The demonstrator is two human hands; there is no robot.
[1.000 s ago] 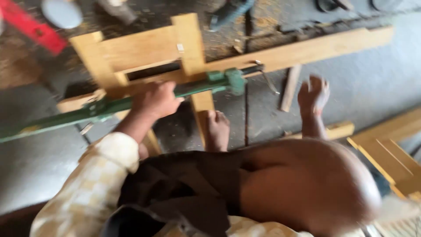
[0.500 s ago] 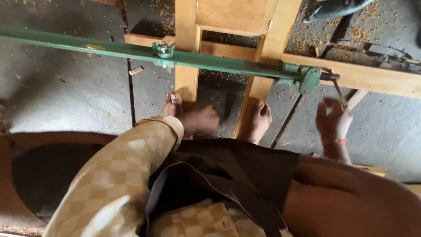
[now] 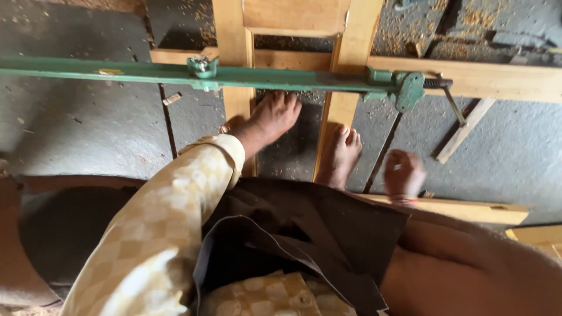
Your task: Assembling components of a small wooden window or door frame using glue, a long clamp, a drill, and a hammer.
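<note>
A long green bar clamp (image 3: 263,76) lies across a pale wooden frame (image 3: 351,47) on the concrete floor, its screw head (image 3: 410,90) and thin handle (image 3: 453,105) at the right. My left hand (image 3: 270,119), at the end of a checked sleeve, rests flat with spread fingers between the frame's two uprights, just below the bar, holding nothing. My right hand (image 3: 404,174) is blurred and hovers over a wooden slat (image 3: 468,209); its fingers look curled. A bare foot (image 3: 345,153) rests against the right upright.
A long plank (image 3: 497,79) runs right behind the clamp, and a thin stick (image 3: 465,131) leans under it. Sawdust and a small wood scrap (image 3: 171,99) litter the floor. More pale timber (image 3: 535,234) lies at the right edge.
My left hand has let go of the green clamp bar and dropped to the floor between the uprights. My right hand has drawn back toward my knee.
</note>
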